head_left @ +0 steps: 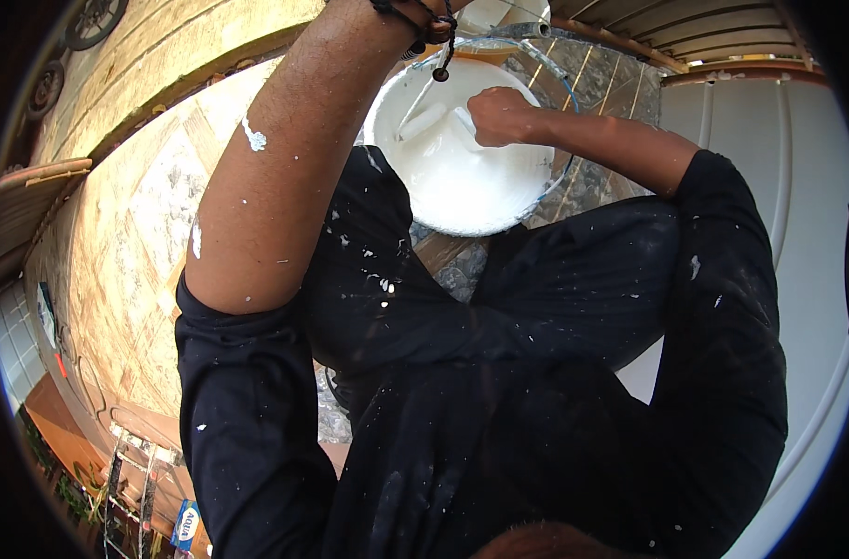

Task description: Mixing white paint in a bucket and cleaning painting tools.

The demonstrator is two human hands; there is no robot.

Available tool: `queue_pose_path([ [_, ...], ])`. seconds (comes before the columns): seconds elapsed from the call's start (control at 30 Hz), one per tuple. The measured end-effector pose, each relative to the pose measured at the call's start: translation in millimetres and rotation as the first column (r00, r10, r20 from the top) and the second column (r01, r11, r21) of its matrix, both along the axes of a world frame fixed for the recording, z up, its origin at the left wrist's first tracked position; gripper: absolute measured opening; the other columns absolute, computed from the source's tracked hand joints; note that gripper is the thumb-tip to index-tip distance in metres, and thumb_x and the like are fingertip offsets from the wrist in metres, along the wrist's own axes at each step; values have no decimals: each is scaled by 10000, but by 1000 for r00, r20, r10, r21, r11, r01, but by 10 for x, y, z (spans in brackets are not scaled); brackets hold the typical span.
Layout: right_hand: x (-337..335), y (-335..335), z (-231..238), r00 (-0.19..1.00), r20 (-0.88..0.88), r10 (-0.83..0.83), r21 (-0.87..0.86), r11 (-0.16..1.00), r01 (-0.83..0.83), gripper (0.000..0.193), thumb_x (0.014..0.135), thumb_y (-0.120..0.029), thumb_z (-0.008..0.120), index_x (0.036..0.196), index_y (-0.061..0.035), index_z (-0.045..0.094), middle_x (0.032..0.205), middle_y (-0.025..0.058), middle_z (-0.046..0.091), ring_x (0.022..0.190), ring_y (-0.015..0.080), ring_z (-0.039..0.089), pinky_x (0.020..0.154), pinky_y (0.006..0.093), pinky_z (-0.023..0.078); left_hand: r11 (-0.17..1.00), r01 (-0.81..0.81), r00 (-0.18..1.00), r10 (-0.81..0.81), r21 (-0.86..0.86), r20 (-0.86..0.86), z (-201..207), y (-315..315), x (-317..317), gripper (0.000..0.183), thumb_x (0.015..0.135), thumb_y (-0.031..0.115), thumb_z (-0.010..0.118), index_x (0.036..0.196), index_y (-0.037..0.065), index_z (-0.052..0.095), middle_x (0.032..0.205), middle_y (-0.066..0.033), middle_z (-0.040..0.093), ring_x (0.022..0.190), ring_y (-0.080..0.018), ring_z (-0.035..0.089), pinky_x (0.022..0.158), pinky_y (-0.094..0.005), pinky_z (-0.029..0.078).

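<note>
A white bucket [471, 210] stands in front of me with thick white paint [452, 177] inside. My right hand [499, 116] is closed in a fist over its right side. A narrow white-coated piece [465, 121] shows beside the fist; I cannot make out what it is or whether the fingers hold it. To the left in the paint lies a white-coated, roller-like shape [423, 122], with a thin rod rising from it toward my left wrist. My left forearm [294, 140], spotted with white, crosses above the bucket's left side. The left hand is cut off by the top edge.
Behind the bucket are another white container [499, 11] and a grey pipe end [536, 30]. A blue-white hose or cord [566, 88] curves around the bucket's right side. Patterned tiles [164, 186] lie left, a pale panel [816, 233] right, wheels [94, 19] far left.
</note>
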State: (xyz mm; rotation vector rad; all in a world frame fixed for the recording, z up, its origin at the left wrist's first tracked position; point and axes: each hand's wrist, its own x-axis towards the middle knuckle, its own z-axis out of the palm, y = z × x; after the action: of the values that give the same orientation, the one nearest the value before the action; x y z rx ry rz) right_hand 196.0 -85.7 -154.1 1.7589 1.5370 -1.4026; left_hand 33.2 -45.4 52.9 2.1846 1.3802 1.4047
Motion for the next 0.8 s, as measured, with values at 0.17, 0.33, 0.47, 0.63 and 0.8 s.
queue_pose_path([
  [0.17,-7,-89,-54,805,245,540,399,701,-591,264,709,-111,616,853,84,720,878,290,705,854,407,707,785,457,559,999,4,1000,-4,-38,-3,-15,-29,17,218,917,174,632,1005,-25,640,861,-263,681,843,-458,668,767,-506,544],
  [0.33,15,-203,-233,642,302,705,334,553,-764,203,696,-80,643,815,56,733,826,244,709,827,414,705,740,476,569,999,19,999,-18,28,-28,-5,7,52,219,916,175,636,999,-28,640,863,-259,681,838,-455,667,761,-509,542],
  [0.47,91,-250,-326,630,265,730,224,589,-777,238,699,-141,614,783,47,733,835,266,704,818,416,703,737,471,563,994,43,999,-44,101,5,8,16,38,219,913,179,644,983,-29,639,857,-259,676,825,-456,661,759,-510,538],
  [0.63,-62,-376,-479,698,93,710,302,648,-699,298,694,-171,584,783,83,712,843,299,690,823,453,688,757,474,558,988,8,999,-2,153,-39,-51,3,-78,210,908,176,644,960,-27,633,841,-259,666,829,-461,651,753,-508,533],
  [0.8,-176,-487,-443,782,-1,623,341,736,-585,333,684,-159,580,836,114,695,863,327,681,842,471,682,803,478,547,998,-5,1000,5,61,7,-86,-5,-51,201,907,170,630,952,-26,630,820,-252,665,820,-459,653,751,-510,533],
])
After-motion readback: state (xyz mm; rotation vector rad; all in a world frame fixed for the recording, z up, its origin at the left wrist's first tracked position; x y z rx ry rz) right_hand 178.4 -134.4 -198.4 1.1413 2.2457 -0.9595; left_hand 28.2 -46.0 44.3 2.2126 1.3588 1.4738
